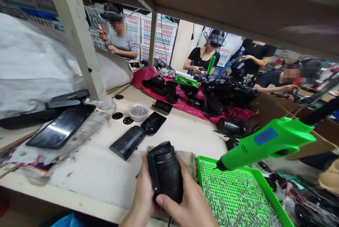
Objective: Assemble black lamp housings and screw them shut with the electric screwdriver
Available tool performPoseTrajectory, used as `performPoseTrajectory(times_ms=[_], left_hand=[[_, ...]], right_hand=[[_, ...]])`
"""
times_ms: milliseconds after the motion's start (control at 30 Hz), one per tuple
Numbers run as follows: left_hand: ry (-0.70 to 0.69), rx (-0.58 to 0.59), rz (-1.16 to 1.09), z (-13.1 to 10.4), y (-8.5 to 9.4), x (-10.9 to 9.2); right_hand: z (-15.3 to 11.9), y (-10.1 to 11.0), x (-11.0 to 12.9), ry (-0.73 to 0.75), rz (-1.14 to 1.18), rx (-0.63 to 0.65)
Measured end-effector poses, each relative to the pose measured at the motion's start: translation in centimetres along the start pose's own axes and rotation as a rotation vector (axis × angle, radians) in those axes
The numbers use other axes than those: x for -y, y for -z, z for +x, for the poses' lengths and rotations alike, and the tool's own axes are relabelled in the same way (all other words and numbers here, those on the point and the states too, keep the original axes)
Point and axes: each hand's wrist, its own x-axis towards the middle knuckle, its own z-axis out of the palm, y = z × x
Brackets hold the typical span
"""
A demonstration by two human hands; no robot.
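White table (87, 174): spreads beneath the hands, with a shelf frame above it.
Pink cloth (139, 76): lies at the far side, under a heap of black parts.
Green tray (199, 175): sits to the right of the hands, scattered with small metal pieces.
Green screwdriver (265, 145): hangs tilted over the tray, tip down, in nobody's hand.
Left hand (143, 191): grasps the black casing from its left side.
Right hand (192, 198): wraps the other side, thumb across the lower front.
Black casing (168, 174): is held up between both palms, near the front edge of the table. It looks mostly closed; whether every fastening is in cannot be told.
Loose shells (128, 142): three black pieces lie apart from the casing, apparently still to be fitted to something.
Clear bowl (137, 117): stands beyond them, filled with tiny metal pieces.
Black discs (117, 115): three lie flat near the bowl.
Shiny dot (155, 188): perhaps a screw head, at the casing's lower left edge.
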Motion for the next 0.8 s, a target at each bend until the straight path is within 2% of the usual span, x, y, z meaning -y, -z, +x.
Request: performPoseTrajectory(times_ms=[167, 267, 367, 467, 567, 800], left_hand=[[0.02, -0.038, -0.036, -0.1, -0.6, -0.7], [0.122, 0.031, -0.066, 0.0, -0.5, -1.4], [0.182, 0.065, -0.052, 0.1, 0.1, -1.8], [0.206, 0.065, -0.022, 0.2, 0.8, -1.9], [0.247, 0.12, -0.014, 0.0, 1.0, -2.1], [0.25, 0.193, 0.003, 0.1, 1.2, -2.5]], right_hand=[[-0.4, 0.5, -0.1, 0.017, 0.013, -0.11], [0.0, 2.0, 0.0, 0.021, 0.104, -0.126], [0.8, 4.0, -0.1, -0.05, 0.14, -0.142], [1.8, 5.6, -0.4, -0.078, 0.111, -0.15], [2.6, 6.6, -0.5, -0.057, 0.05, -0.151], [3.8, 7.0, -0.6, -0.049, -0.125, -0.102]])
